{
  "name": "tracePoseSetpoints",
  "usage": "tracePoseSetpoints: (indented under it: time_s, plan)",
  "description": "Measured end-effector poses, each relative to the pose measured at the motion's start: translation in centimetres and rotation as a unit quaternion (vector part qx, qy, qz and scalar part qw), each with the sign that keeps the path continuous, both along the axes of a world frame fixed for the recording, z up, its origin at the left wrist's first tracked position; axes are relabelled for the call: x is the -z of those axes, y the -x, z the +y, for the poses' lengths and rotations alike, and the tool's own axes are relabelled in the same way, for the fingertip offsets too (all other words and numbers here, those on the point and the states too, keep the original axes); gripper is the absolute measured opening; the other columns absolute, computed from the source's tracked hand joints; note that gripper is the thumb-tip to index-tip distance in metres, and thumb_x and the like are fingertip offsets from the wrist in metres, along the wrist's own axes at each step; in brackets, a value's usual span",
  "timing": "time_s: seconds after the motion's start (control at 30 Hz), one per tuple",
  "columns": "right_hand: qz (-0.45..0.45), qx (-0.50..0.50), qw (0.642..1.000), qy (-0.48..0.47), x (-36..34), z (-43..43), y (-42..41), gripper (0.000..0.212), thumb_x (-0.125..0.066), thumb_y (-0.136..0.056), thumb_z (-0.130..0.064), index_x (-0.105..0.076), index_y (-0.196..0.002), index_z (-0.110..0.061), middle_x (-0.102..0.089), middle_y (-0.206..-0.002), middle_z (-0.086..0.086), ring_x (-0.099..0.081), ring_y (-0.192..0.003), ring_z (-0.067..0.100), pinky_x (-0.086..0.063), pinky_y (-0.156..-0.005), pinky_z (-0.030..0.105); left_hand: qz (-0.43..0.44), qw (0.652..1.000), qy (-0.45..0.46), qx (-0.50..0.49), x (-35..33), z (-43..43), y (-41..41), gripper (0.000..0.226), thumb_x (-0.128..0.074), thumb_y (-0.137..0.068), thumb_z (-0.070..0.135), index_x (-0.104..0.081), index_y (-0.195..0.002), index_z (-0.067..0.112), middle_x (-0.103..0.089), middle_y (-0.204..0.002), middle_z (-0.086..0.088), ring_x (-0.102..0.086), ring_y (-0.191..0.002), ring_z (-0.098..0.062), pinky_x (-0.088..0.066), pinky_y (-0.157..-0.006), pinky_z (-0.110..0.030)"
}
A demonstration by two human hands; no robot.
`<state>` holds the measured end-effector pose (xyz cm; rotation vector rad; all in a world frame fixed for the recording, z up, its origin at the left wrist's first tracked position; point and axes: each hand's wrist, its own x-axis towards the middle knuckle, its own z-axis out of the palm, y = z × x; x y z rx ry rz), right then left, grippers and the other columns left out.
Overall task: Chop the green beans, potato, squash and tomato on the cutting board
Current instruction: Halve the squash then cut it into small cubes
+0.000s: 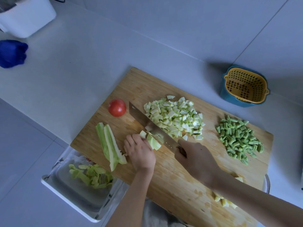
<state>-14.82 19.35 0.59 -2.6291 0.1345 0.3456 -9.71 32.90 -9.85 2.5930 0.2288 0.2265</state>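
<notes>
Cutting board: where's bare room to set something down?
The cutting board is bare at its far corner, beyond the tomato and diced squash, and between the forearms. Crowded mid-board: left hand, knife, right hand, squash strips.

No readable text, labels, brands, numbers or signs anywhere. Rectangular light wooden cutting board point(124, 89): bare grain only. Broad steel knife blade point(142, 118): small dark marks, too blurred to read.
</notes>
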Motion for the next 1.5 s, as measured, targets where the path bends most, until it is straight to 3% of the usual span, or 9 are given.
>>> tracePoseSetpoints:
  time_s: [0.33, 0.53, 0.9, 1.13, 1.5]
  plan:
    - [0.041, -0.013, 0.999, 0.029, 1.3, 1.4, -1.3, 0.035, -0.039, -0.093, -0.017, -0.026, -0.061, -0.022, -0.036, -0.053, -0.006, -0.028, -0.046, 0.008, -0.023, -0.046, 0.023, 0.020, 1.000, -0.020, 0.003, -0.1, -0.1, 0.0, 0.016, -0.059, -0.073, -0.001, -0.054, -0.089, -0.003, -0.053, -0.090, -0.022, -0.053, -0.082, -0.038, -0.046, -0.075, -0.047]
    - [0.026, 0.004, 1.000, -0.012, 0.9, 0.8, -0.5, 0.034, -0.046, -0.090, -0.015, -0.029, -0.061, -0.023, -0.034, -0.049, -0.009, -0.028, -0.042, 0.007, -0.021, -0.044, 0.020, 0.020, 1.000, -0.015, 0.004, -0.2, 0.0, 0.0, 0.015, -0.058, -0.075, -0.001, -0.053, -0.090, -0.002, -0.053, -0.091, -0.022, -0.052, -0.083, -0.037, -0.045, -0.076, -0.047]
    - [0.037, -0.012, 0.999, 0.031, 0.8, 1.0, -0.6, 0.036, -0.042, -0.091, -0.017, -0.025, -0.060, -0.023, -0.034, -0.049, -0.008, -0.026, -0.042, 0.008, -0.019, -0.044, 0.021, 0.013, 1.000, -0.015, -0.002, -0.2, -0.1, -0.1, 0.014, -0.058, -0.075, 0.000, -0.053, -0.088, -0.002, -0.053, -0.089, -0.021, -0.052, -0.081, -0.037, -0.045, -0.074, -0.047]
    - [0.032, -0.003, 0.999, -0.008, 1.3, 1.2, -1.8, 0.023, -0.045, -0.090, -0.014, -0.041, -0.067, -0.014, -0.039, -0.053, -0.007, -0.029, -0.045, 0.007, -0.022, -0.045, 0.020, 0.014, 1.000, -0.014, -0.001, -0.1, 0.0, 0.0, 0.012, -0.053, -0.078, 0.003, -0.053, -0.089, -0.002, -0.053, -0.090, -0.021, -0.052, -0.081, -0.036, -0.045, -0.075, -0.046]
    - [0.038, -0.014, 0.999, 0.009, 1.3, 1.3, -1.5, 0.033, -0.044, -0.090, -0.015, -0.030, -0.060, -0.021, -0.036, -0.051, -0.008, -0.027, -0.044, 0.006, -0.021, -0.045, 0.020, 0.019, 1.000, -0.013, -0.002, -0.6, -0.1, -0.1, 0.019, -0.065, -0.072, -0.004, -0.053, -0.086, 0.000, -0.054, -0.087, -0.021, -0.053, -0.078, -0.037, -0.048, -0.072, -0.047]
